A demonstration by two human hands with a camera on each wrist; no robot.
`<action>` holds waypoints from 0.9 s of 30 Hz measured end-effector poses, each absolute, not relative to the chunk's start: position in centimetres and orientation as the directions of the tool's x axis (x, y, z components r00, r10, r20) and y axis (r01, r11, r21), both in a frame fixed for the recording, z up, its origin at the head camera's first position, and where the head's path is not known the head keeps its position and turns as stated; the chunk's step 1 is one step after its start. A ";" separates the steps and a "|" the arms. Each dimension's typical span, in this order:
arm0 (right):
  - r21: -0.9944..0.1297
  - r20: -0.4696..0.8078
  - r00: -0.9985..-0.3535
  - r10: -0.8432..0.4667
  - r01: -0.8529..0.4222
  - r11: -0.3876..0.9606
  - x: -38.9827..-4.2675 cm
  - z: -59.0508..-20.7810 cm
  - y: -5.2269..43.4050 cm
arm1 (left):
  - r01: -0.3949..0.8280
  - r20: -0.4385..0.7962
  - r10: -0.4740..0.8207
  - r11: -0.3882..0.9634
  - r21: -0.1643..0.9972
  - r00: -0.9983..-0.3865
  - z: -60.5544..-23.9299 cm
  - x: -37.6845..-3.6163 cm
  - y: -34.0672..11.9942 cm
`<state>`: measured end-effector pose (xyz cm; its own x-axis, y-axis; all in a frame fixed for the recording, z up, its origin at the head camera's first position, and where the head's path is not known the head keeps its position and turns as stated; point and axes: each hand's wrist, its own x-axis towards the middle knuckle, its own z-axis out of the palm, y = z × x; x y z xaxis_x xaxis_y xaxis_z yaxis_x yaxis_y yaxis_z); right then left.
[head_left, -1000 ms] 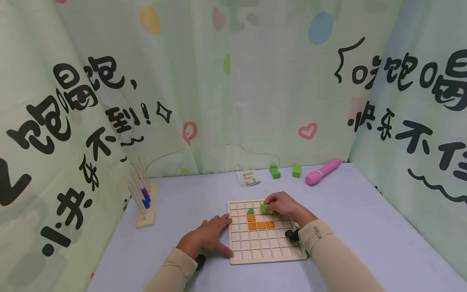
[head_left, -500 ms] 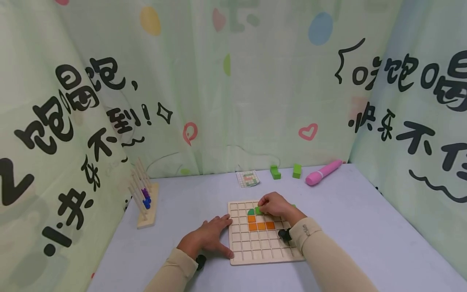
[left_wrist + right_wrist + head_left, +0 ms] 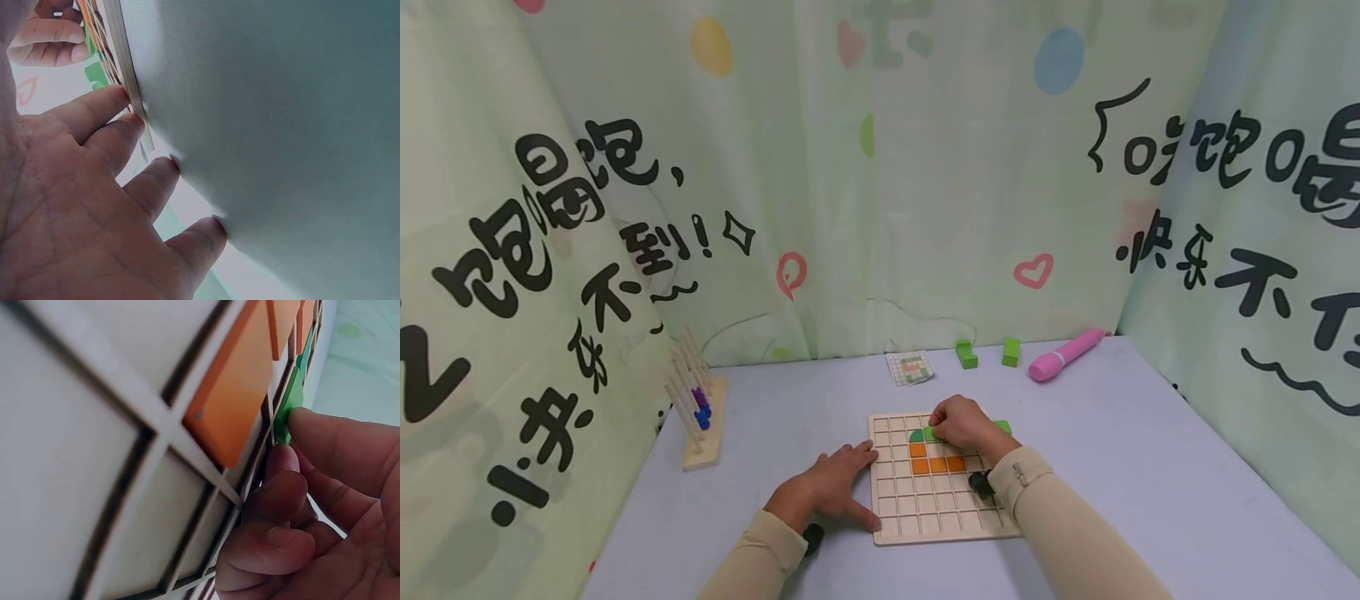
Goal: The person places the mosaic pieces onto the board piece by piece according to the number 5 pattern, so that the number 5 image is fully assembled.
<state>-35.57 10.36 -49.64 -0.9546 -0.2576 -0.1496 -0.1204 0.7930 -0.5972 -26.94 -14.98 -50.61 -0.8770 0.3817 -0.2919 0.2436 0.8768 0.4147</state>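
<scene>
A wooden grid board (image 3: 917, 508) lies on the table in the head view. Several orange square tiles (image 3: 937, 465) and one dark green piece with a rounded corner (image 3: 916, 436) sit in its cells. With thumb and fingertips, my right hand (image 3: 962, 422) pinches a light green block (image 3: 289, 397) at the cell just right of the dark green piece. The right wrist view shows the block close against the grid, its lower end covered by the fingers. My left hand (image 3: 835, 483) is spread at the board's left edge, some fingertips touching the edge (image 3: 128, 69).
Behind the board lie a patterned card (image 3: 910, 367), two light green blocks (image 3: 966, 354) and a pink marker-shaped object (image 3: 1066, 354). Another light green block (image 3: 1002, 426) shows past the right wrist. A wooden peg stand (image 3: 707, 429) with blue and purple beads stands left.
My right hand has moved left over the board with the light green block, stopping beside the dark green piece, and has hardly shifted in the last half second. My left hand stays put.
</scene>
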 end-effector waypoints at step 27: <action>-0.678 -0.128 -0.975 -0.182 -0.048 0.733 -35.3 -49.0 20.2 | 0.255 -0.268 0.393 0.865 0.431 -0.880 -50.4 -26.7 -15.1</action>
<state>-35.25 20.20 -48.95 -0.9749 -0.1823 -0.1281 -0.0481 0.7335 -0.6780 -26.67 -15.06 -50.38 -0.8795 0.3932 -0.2681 0.2555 0.8654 0.4311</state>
